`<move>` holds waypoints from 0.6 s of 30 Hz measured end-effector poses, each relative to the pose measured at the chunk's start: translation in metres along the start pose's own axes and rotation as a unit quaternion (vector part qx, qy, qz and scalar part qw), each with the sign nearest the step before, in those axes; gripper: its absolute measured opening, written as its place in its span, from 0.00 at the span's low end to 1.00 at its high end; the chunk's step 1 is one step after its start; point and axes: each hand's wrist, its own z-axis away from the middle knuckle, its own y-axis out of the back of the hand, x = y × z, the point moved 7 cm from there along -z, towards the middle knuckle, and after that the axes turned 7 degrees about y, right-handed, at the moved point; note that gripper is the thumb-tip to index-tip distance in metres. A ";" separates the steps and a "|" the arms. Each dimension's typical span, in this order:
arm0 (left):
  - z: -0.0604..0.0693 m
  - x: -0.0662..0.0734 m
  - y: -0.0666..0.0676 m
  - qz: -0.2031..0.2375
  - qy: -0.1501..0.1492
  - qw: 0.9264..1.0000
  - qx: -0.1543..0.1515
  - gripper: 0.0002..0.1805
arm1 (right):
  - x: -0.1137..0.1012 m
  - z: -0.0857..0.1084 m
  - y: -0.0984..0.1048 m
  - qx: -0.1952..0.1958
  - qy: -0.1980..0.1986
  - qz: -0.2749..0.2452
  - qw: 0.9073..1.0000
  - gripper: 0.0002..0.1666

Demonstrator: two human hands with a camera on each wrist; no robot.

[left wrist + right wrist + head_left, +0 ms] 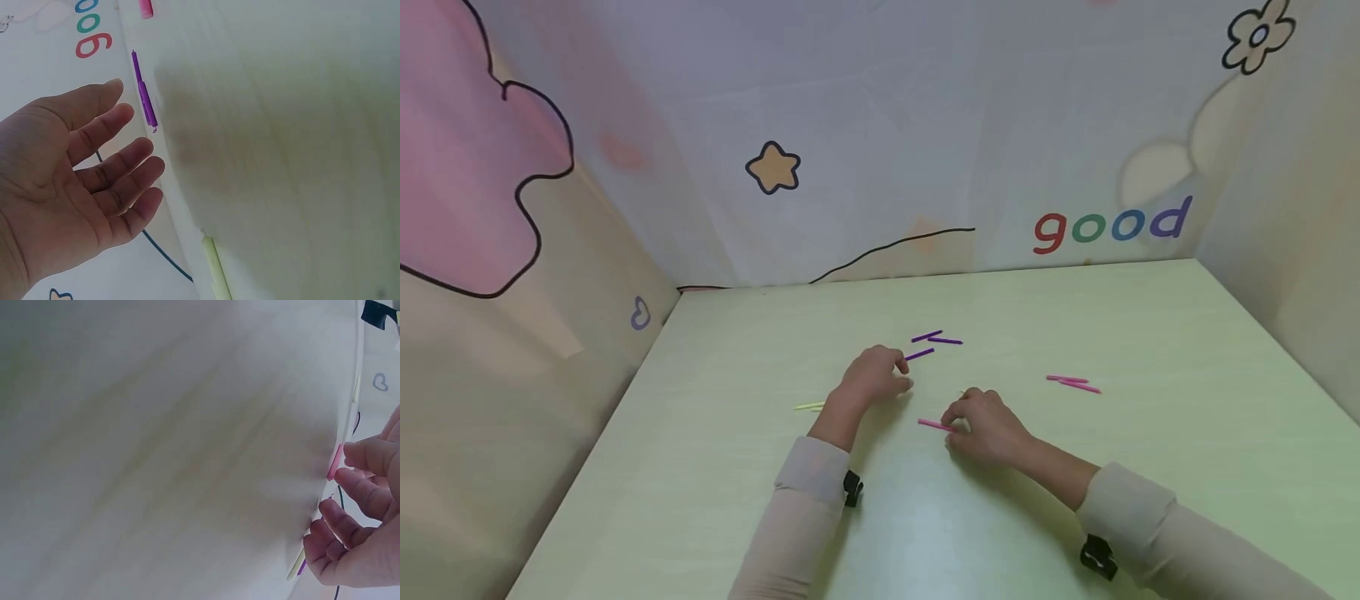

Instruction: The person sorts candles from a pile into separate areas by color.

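Observation:
My left hand (pixel 871 375) hovers over the table's middle, its fingers loosely bent and holding nothing. Beyond its fingertips lie several thin purple candles (pixel 946 340), and a purple candle (pixel 146 103) shows past the thumb in the left wrist view. Pale yellow candles (pixel 808 407) lie left of that wrist, partly hidden by it. My right hand (pixel 988 425) is low at a pink candle (pixel 931 424), whose near end lies between thumb and index finger. A gap shows between those fingertips in the right wrist view; whether they touch the pink candle (pixel 335 464) is unclear.
Two more pink candles (pixel 1075 380) lie crossed on the table to the right. A small yellow tip shows just behind the right hand. Printed cloth walls (pixel 880 167) border the pale table (pixel 1150 333) at the back and both sides.

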 end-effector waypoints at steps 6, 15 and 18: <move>0.011 0.002 0.001 -0.013 -0.014 1.000 -0.003 0.11 | 0.004 -0.004 -0.003 -0.005 -0.011 0.000 1.000 0.07; 0.022 0.005 -0.003 -0.019 -0.033 0.999 -0.007 0.11 | 0.006 -0.009 -0.006 -0.003 -0.015 0.014 1.000 0.05; 0.028 0.008 -0.006 -0.022 -0.042 0.999 -0.015 0.11 | 0.007 -0.008 -0.005 0.001 -0.021 0.015 1.000 0.05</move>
